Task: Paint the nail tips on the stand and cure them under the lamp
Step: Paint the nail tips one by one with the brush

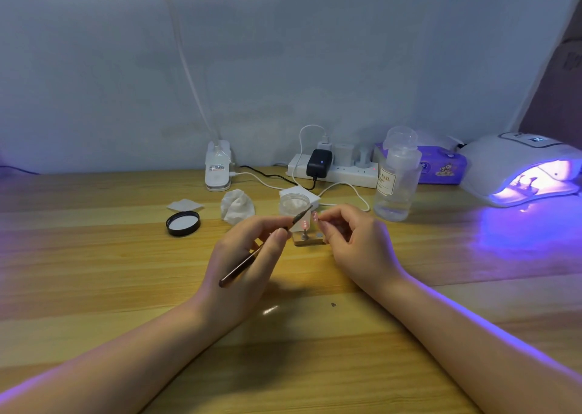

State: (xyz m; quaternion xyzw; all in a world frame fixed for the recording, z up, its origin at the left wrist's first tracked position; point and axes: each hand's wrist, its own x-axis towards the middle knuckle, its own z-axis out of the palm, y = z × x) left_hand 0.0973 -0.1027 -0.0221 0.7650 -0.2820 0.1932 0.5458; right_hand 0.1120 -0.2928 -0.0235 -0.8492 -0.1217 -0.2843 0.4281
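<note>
Painting a tip on the stand

We pinch the brush (266, 246) in our left hand (248, 256); its long axis slants from our wrist up-right to the tip (305, 224). Our right hand (352, 237) pinches another tip (316, 216) just beside it, above the stand (307, 240) between our hands. Next, we judge, comes a steady stroke, then the lamp (519, 171), far right.

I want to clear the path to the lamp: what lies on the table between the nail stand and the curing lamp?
In the head view, only the clear pump bottle stands between the stand and the lamp.
</note>
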